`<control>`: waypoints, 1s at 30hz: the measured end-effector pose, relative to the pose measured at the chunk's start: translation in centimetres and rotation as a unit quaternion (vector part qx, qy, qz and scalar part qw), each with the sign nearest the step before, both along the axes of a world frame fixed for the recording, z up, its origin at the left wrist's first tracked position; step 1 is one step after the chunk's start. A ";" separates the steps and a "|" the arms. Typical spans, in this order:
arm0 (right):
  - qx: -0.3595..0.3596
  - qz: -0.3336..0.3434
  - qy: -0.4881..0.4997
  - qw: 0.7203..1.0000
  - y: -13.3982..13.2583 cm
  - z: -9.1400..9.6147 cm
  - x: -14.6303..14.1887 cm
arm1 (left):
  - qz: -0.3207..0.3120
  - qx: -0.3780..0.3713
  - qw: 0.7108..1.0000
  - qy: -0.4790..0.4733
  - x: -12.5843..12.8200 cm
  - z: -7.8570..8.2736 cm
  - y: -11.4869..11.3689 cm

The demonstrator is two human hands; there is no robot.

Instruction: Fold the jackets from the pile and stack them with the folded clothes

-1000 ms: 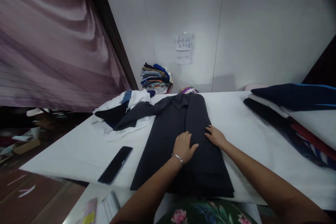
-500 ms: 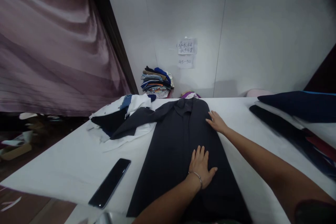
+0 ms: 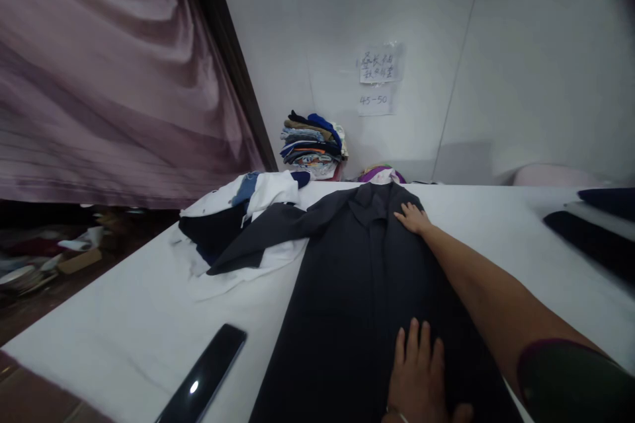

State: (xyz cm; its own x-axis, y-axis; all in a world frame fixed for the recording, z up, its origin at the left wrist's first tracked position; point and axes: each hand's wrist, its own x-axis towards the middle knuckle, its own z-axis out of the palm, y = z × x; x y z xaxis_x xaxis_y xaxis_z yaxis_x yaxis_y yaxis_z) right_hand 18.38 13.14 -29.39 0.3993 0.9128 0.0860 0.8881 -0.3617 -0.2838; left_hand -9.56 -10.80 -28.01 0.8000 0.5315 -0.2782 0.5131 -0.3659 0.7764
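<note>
A dark long-sleeved jacket (image 3: 342, 291) lies spread on the white table, its collar at the far edge. One sleeve stretches out to the left across other clothes; the other sleeve is not seen spread out. My left hand (image 3: 418, 370) rests flat on the lower body of the jacket, fingers extended, a bracelet at the wrist. Near the shoulder on the right, my right hand (image 3: 413, 217) lies on the cloth with its fingers spread. Neither hand grips the fabric.
A smartphone (image 3: 206, 370) lies at the front left of the white table (image 3: 129, 317). Rumpled clothes (image 3: 213, 231) sit at the back left, folded dark garments (image 3: 590, 241) at the right. Behind the table rises a stack of folded clothes (image 3: 312, 145), below handwritten paper signs (image 3: 378, 67).
My left hand has slid down the jacket toward the near edge. My right hand has shifted up onto the shoulder. The view has turned a little right and the phone appears nearer.
</note>
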 end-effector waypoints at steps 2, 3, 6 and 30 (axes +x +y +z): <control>-0.016 0.007 0.005 1.000 0.7 -1.3 -0.4 | 0.003 -0.014 1.000 -0.007 0.5 -1.4 0.2; -0.020 0.009 0.005 1.000 0.9 -1.6 -0.5 | 0.003 -0.018 1.000 -0.008 0.7 -2.2 0.2; -0.030 0.018 0.002 0.999 0.9 -1.7 -0.4 | 0.008 0.005 1.000 -0.022 1.0 -4.5 0.2; -0.105 0.091 0.009 0.990 -16.5 1.8 -8.7 | -0.005 0.251 0.968 -0.001 -1.1 1.0 -1.0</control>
